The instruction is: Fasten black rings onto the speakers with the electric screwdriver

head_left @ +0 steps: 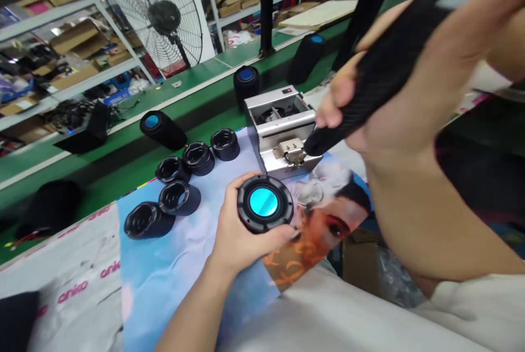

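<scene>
**Grip Status and Part Layout**

Left hand [241, 240] grips the round black unit [264, 203], glossy cyan disc centred, over the printed sheet [156, 281]. Right hand [435, 89] clasps a black tubular tool [394, 62], tip at the silver metal box [273, 132]. Hollow black collars [187, 207] stand left.

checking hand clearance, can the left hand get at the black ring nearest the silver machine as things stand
Probably not to grasp: the left hand holds a blue-centred piece, though nothing seems to block the way to the black ring.
</scene>
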{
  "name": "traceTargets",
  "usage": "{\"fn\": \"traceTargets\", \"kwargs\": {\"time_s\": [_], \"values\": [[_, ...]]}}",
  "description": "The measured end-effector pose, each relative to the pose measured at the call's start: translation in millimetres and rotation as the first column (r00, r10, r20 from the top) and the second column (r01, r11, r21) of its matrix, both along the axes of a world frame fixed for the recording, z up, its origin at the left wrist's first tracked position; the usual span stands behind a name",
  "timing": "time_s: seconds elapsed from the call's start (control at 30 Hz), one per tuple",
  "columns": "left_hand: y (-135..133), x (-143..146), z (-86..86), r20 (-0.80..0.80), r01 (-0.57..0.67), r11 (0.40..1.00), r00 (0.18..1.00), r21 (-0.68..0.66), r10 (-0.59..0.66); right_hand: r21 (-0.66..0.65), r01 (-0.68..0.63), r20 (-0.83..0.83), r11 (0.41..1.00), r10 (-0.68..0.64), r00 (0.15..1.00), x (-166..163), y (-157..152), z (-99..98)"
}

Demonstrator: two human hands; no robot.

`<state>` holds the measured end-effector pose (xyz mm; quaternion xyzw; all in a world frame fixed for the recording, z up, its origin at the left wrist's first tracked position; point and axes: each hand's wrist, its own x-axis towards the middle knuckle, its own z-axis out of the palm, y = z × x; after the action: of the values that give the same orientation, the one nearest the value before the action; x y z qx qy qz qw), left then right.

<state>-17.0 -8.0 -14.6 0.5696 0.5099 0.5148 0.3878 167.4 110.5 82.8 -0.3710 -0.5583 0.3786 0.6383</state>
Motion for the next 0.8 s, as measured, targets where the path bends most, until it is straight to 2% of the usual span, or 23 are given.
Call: {"fn": "traceTargets", "kwargs": {"time_s": [0.07, 0.17, 0.3, 0.43, 0.6, 0.8], "values": [[1, 4, 0.2, 0.017, 0.008, 1.0, 1.0, -0.004, -0.008, 0.124, -0.012, -0.149, 0.992, 0.031, 0.988, -12, 4, -2.8], [-2, 5, 0.9, 0.014, 0.012, 1.0, 1.0, -0.006, -0.012, 0.187, -0.079, -0.171, 0.979, 0.111, 0.979, -19, 10, -11.8], [-3, 4, 0.9, 0.002, 0.012, 0.999, 1.0, -0.029, -0.012, 0.044, -0.18, -0.057, 0.983, 0.182, 0.982, -19, 13, -20.3], [-3, 5, 0.8, 0.026, 0.018, 0.998, 1.0, -0.054, -0.016, 0.05, -0.123, -0.054, 0.991, 0.126, 0.991, -20, 8, -17.3], [-5, 6, 2.1, 0.053, 0.015, 0.997, 0.999, -0.07, -0.011, -0.129, -0.277, 0.082, 0.952, 0.288, 0.954, -22, -11, 11.4], [-4, 6, 3.5, 0.039, -0.02, 0.997, 0.999, -0.077, 0.023, -0.118, -0.366, 0.02, 0.923, 0.371, 0.928, -30, -31, 61.1]]}}
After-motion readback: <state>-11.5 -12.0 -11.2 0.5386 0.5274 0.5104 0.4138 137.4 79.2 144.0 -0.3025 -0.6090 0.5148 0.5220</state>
